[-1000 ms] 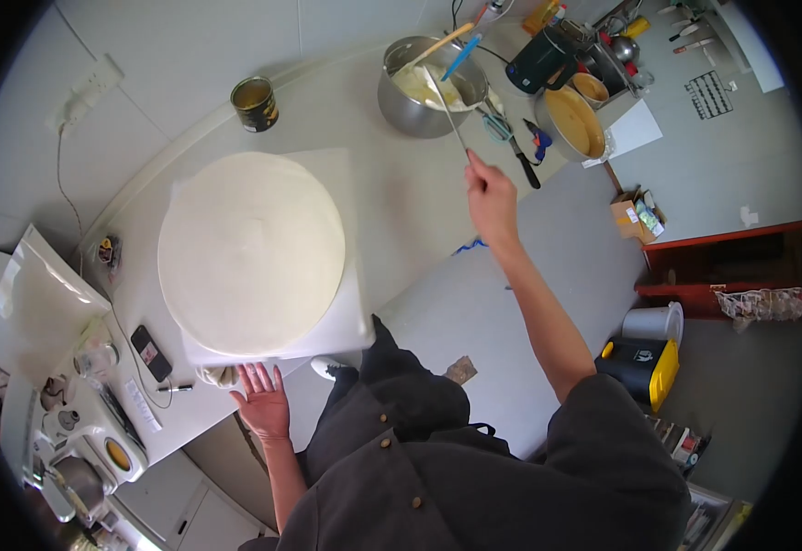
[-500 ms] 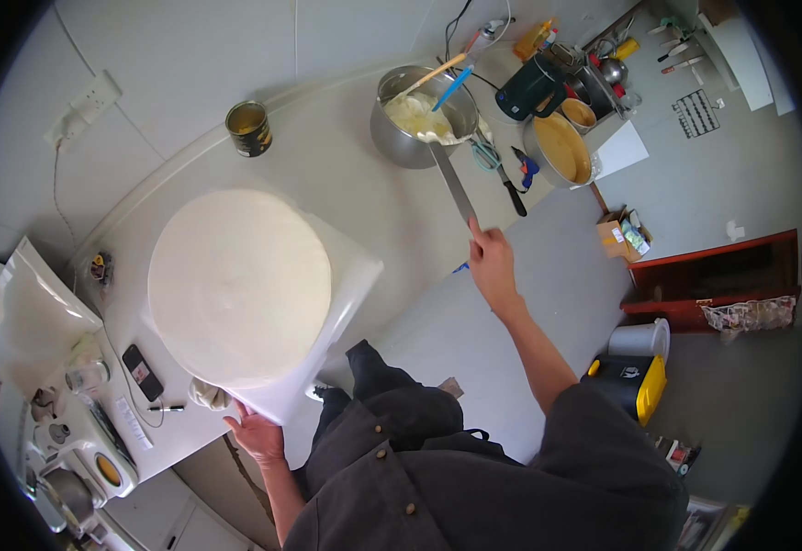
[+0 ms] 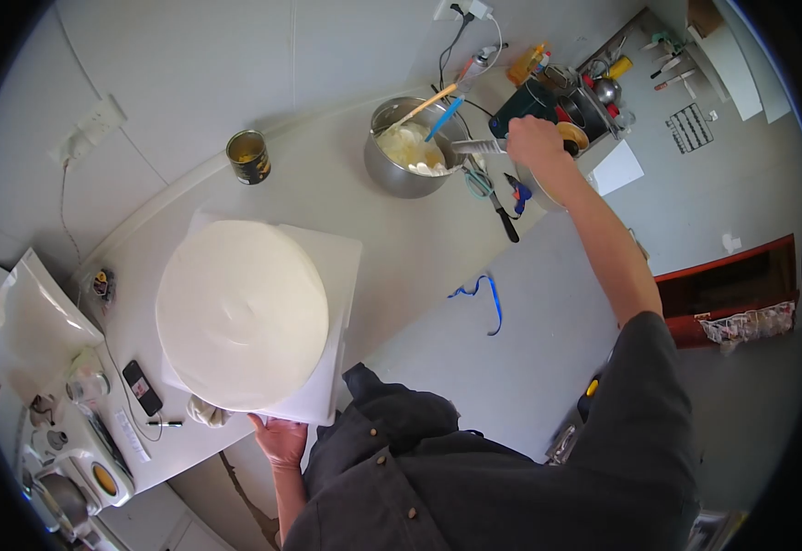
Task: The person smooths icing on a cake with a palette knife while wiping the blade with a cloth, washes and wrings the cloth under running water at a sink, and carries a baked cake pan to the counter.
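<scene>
A large round cake coated in smooth white cream (image 3: 243,321) sits on a square white board (image 3: 338,275). At the board's near edge is my left hand (image 3: 281,443), palm up, with fingers stretched out and partly hidden beneath the edge. My right hand (image 3: 538,142) is wrapped around an icing spatula (image 3: 482,146), whose blade reaches the right rim of a steel bowl (image 3: 407,184). White cream (image 3: 406,147) fills part of this bowl. A wooden-handled tool (image 3: 433,99) and a blue-handled spatula (image 3: 447,118) stand in it.
An opened can (image 3: 248,158) stands near the wall. Scissors (image 3: 478,184), a black-handled knife (image 3: 506,225) and a blue glue gun (image 3: 518,195) lie right of the bowl. A phone (image 3: 143,387) and folded cloth (image 3: 206,411) lie left. A dark green kettle (image 3: 522,103) stands behind.
My right hand has moved up and right, turning the spatula from steeply slanted to nearly level at the bowl's rim. The board has turned slightly, with my left hand still at its edge.
</scene>
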{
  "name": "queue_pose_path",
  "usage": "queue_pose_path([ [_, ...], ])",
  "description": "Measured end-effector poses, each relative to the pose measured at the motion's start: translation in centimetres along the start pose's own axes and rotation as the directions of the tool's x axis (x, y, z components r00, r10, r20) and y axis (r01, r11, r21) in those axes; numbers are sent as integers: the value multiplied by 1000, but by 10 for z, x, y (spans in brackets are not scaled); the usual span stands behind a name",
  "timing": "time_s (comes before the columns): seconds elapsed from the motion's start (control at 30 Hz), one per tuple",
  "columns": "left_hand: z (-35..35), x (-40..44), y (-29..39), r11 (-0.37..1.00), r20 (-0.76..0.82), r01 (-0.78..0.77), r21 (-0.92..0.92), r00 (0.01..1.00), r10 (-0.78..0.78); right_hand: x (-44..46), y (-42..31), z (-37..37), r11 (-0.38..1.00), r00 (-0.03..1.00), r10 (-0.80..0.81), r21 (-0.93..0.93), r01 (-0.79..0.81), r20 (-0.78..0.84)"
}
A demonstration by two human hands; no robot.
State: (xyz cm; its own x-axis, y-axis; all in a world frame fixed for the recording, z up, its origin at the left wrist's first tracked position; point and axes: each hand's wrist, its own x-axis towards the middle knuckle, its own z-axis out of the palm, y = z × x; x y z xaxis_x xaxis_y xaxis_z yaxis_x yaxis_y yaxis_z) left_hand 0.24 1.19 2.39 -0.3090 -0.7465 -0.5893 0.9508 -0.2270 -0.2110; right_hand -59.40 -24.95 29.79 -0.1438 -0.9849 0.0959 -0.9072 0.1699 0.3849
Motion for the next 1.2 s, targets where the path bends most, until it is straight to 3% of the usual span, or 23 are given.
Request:
queue_pose_path([
  [0.07,3,1,-8,987,-118,47,154,993,-29,22,-6,-6,1000,990,-27,9,26,139],
  [0.1,-1,2,-10,988,-115,43,148,993,-26,33,-21,-32,968,827,114,124,-216,550],
  [0.13,-6,4,-13,987,-91,53,152,995,-39,32,-23,-34,970,829,110,122,-209,548],
  [0.2,-11,7,-17,987,-58,59,150,997,-51,25,-26,-35,730,630,-75,472,-494,773],
  [0.23,-12,8,-19,983,-30,58,176,998,-53,22,-25,-28,593,593,-152,553,-585,791],
  [0.27,-14,7,-20,978,-3,50,201,999,-50,18,-22,-23,601,596,-160,557,-573,787],
  [0.33,-14,9,-22,977,-41,4,214,999,5,2,-31,-11,291,713,-209,739,-608,669],
  [0.4,-13,5,-15,971,-152,-58,234,984,95,-2,-35,28,235,850,-26,830,-506,525],
  [0.5,-33,0,6,934,-59,-69,349,994,96,-10,-45,87,208,917,52,894,-397,395],
  [0.53,-46,2,13,909,-137,-127,398,971,196,-12,-52,111,407,946,109,854,-323,306],
  [0.6,-49,-7,30,551,-107,-156,820,903,415,-31,-62,162,688,989,106,711,-148,104],
  [0.63,-53,-12,35,250,-27,-167,954,782,623,-49,-61,179,777,998,56,627,-56,20],
  [0.7,-50,-19,43,-304,254,22,952,498,830,-98,-76,162,845,995,52,535,3,-87],
  [0.73,-43,-25,52,-547,470,93,832,406,784,-123,-80,152,841,996,54,541,-9,-68],
  [0.77,-28,-30,63,-669,604,80,739,364,709,-150,-82,142,838,997,60,544,-23,-51],
  [0.8,-22,-28,76,-762,682,147,631,365,634,-176,-83,136,841,998,48,541,-13,-50],
  [0.83,-8,-26,89,-779,660,141,611,452,600,-202,-83,132,844,998,37,536,-4,-52],
  [0.9,6,-9,116,-867,709,232,442,502,496,-248,-75,129,878,999,-45,477,39,1],
  [0.93,8,2,132,-858,705,222,464,493,509,-270,-78,120,855,996,1,516,-45,85],
  [1.0,-1,23,151,-907,642,172,384,656,397,-306,-107,89,840,986,54,527,-131,160],
  [1.07,-22,27,140,-915,696,140,378,608,381,-333,-133,57,589,962,221,764,-264,162],
  [1.13,-27,28,131,-931,760,113,346,549,349,-340,-141,48,559,958,254,788,-258,134],
  [1.2,-43,19,109,-949,726,157,271,615,309,-353,-145,31,534,949,291,803,-264,119],
])
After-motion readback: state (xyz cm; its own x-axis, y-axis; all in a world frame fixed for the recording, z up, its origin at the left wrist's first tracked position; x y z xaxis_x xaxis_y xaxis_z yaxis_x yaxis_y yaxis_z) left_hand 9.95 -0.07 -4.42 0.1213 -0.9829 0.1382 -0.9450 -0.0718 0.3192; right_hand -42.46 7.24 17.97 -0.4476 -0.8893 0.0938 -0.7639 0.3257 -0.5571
